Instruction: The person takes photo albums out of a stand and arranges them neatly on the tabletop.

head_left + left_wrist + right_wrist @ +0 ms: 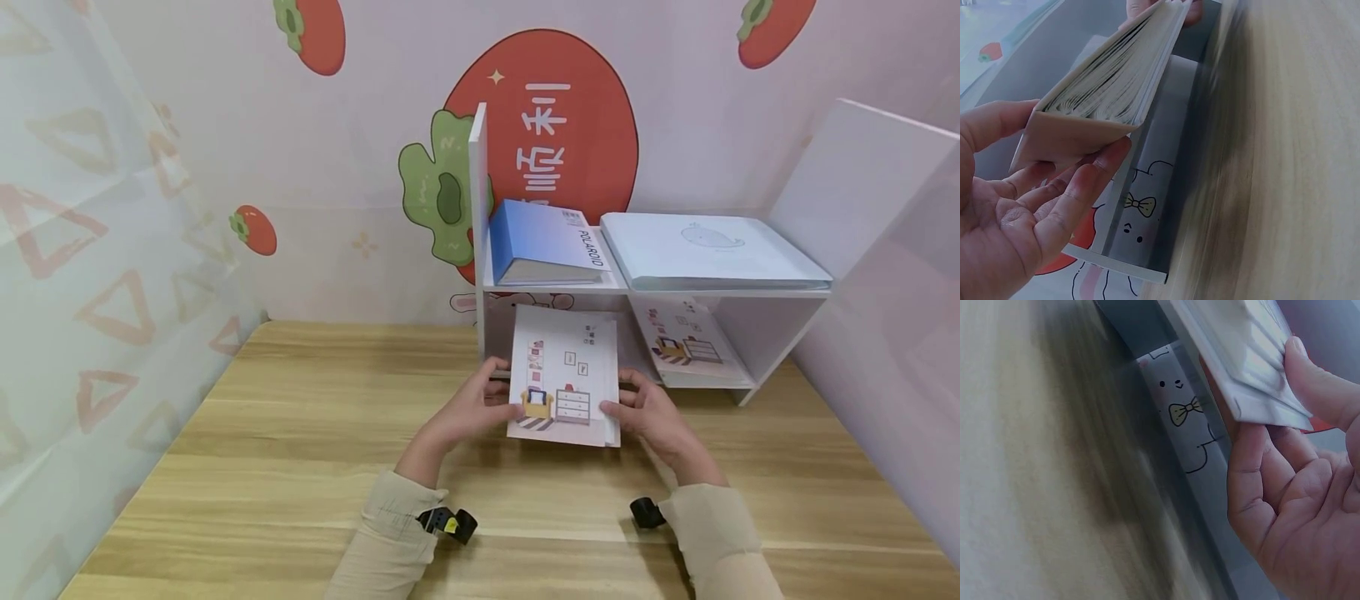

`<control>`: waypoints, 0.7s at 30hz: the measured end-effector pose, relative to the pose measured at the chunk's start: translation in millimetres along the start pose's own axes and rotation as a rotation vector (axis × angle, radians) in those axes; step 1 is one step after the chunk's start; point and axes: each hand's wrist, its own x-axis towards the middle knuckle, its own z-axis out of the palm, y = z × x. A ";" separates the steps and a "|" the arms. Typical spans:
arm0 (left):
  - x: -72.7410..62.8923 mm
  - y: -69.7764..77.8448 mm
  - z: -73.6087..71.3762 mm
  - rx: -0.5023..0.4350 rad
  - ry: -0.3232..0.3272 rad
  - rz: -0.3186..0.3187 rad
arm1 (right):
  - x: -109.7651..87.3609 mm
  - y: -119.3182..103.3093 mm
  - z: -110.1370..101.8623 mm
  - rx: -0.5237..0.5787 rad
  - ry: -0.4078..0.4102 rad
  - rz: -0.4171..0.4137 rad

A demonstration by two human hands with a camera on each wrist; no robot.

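Between both hands is a thick photo album (562,375), its white cover printed with a yellow armchair and a chest of drawers. My left hand (468,408) grips its left side, thumb on the cover and fingers underneath. On the opposite side my right hand (656,417) holds it the same way. The left wrist view shows the album's spine (1072,134) and fanned pages. It is raised and tilted at the front of the lower left compartment of a white shelf (555,291). Page edges (1257,356) show in the right wrist view.
A blue Polaroid album (551,246) lies on the upper left shelf, beside a pale blue whale album (712,250). A similar armchair-print album (682,337) leans in the lower right compartment. A wooden table (315,433) extends in front; a patterned cloth (360,167) hangs behind.
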 end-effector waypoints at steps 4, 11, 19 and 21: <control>-0.7 1.8 -1.5 -0.005 -0.008 0.005 | -3.0 -4.0 -2.7 0.006 -0.042 -0.001; -2.5 9.2 -2.4 0.003 -0.019 0.015 | -8.1 -9.7 -9.1 0.001 -0.104 -0.050; -6.9 11.9 -10.4 0.004 -0.090 0.033 | -7.1 -9.3 -11.0 -0.004 -0.176 -0.078; -9.5 13.1 -13.3 0.008 -0.123 0.033 | -7.1 -8.9 -10.5 -0.013 -0.188 -0.076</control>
